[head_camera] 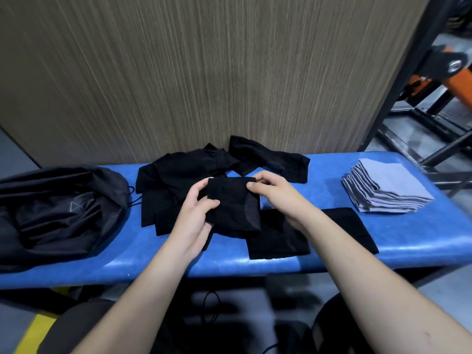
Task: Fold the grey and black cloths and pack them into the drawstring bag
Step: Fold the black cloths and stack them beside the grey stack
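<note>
The black cloth (233, 203) hangs mid-table, pinched by the left hand (196, 213) and right hand (278, 195) just above folded black ones (278, 238). It looks limp; a loose pinch could undo the fold onto the unfolded heap (178, 175) behind.

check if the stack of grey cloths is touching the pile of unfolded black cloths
Apart. The head view shows the grey stack at the table's right end, with bare blue table between it and the black pile.

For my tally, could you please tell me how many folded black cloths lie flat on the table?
2: one folded black cloth under the right wrist, another just right of it. More may be hidden in the black pile.
</note>
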Tool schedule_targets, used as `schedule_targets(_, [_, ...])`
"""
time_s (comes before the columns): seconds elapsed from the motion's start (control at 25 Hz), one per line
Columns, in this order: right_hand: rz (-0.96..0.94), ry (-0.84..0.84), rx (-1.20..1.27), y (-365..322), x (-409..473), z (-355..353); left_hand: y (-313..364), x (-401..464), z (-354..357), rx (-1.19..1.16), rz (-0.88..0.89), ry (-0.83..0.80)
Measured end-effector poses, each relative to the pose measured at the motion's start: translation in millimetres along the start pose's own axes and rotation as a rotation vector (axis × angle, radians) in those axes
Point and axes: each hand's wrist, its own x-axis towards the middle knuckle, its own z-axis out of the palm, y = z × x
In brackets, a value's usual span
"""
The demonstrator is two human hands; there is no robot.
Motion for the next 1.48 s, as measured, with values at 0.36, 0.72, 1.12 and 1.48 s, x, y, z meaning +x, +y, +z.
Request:
schedule_targets(0.36, [0.0,-0.164,-0.135,-3,-8,-19,3,-2,6,-0.003,-0.093,-0.122])
schedule_targets(0.72, [-0.082,0.019,-0.044,2,-6,-13,4,-7,11,0.208,-0.051,-0.119])
schedule_targets(1.12, [-0.071,0.014,-0.117,-1,-12,-6,4,-8,11,0.222,-0.039,-0.239])
schedule_targets(1.48, [0.033,-0.001,0.063,1,-9,-11,1,-3,4,0.331,0.044,-0.175])
